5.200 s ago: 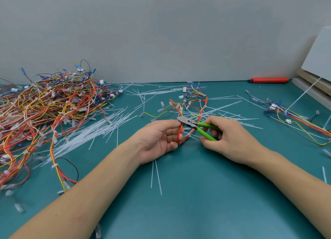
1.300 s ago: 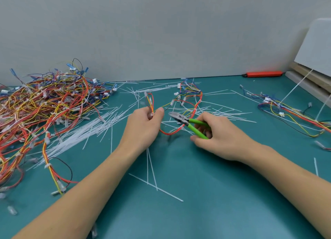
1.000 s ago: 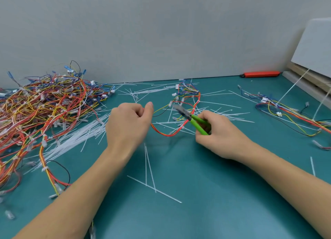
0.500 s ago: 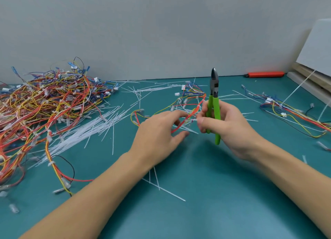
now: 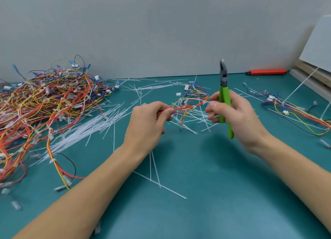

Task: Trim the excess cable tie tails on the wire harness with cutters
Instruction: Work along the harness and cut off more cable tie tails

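Both hands lift 1 wire harness (image 5: pixel 187 107) above the teal mat (image 5: pixel 197 203).
Left hand (image 5: pixel 146 124) pinches its red wires; right hand (image 5: pixel 234 116) grips upright green-handled cutters (image 5: pixel 224 97), fingertips at the harness's other end.

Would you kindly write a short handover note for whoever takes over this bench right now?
Left hand: grips the harness wires, held just above the mat.
Right hand: holds the green cutters upright, tip up, clear of the wires; fingers near the harness's other end.
Done: many cut tails lie on the mat.
Left: whether this harness has untrimmed tails is too fine to tell; check it. The pile on the left and a harness on the right, with a long tail, may need trimming.
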`<control>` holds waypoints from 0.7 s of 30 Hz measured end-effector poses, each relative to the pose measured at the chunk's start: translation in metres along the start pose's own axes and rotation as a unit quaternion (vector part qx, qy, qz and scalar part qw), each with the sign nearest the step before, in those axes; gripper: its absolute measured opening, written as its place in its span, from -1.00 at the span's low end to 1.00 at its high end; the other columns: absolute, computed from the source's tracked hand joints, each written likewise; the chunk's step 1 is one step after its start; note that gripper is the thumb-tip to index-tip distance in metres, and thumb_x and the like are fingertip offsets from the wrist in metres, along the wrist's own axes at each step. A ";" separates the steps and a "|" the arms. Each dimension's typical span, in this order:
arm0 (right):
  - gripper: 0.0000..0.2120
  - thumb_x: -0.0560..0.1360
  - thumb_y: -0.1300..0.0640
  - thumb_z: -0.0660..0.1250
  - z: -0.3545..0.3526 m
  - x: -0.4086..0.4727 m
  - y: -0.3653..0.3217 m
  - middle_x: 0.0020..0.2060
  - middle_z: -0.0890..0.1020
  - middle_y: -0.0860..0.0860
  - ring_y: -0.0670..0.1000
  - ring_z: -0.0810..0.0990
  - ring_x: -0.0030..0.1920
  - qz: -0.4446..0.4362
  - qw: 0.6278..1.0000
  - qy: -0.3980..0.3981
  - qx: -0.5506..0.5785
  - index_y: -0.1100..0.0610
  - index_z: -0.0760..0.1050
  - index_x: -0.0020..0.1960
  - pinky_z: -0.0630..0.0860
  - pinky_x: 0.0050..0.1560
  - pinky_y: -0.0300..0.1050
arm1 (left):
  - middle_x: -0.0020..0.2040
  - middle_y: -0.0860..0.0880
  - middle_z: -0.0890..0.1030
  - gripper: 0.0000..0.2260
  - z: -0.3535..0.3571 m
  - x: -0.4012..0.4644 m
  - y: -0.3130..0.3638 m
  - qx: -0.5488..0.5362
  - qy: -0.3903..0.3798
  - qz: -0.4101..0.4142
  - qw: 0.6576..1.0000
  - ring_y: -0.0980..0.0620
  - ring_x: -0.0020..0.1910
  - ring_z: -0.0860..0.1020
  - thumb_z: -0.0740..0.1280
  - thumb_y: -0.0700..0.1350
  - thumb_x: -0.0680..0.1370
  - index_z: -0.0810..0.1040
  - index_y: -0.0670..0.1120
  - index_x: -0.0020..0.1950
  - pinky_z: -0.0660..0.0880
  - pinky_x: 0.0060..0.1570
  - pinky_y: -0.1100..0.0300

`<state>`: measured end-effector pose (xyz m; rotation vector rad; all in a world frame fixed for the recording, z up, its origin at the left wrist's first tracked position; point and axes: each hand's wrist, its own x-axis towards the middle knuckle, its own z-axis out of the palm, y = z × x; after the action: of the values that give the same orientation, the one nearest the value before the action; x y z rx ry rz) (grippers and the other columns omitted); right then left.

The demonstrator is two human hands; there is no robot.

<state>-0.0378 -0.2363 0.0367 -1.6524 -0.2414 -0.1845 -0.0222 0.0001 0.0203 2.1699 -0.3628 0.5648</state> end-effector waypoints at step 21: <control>-0.57 0.40 0.11 0.54 -0.017 0.005 0.020 0.00 0.61 -0.17 -0.07 0.54 0.04 -0.133 0.909 -0.077 -0.388 -0.09 0.55 0.22 0.43 0.10 -0.31 | -0.18 -0.02 0.75 -0.90 -0.010 0.007 0.003 -0.212 -0.102 -0.101 0.967 0.29 -0.49 0.43 0.41 -0.19 0.60 0.73 -0.10 0.03 0.30 -0.46 0.49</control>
<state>-0.0268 -0.2547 0.0202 -2.4294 -0.5678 -0.3939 -0.0201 0.0060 0.0310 1.8217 -0.3322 0.1317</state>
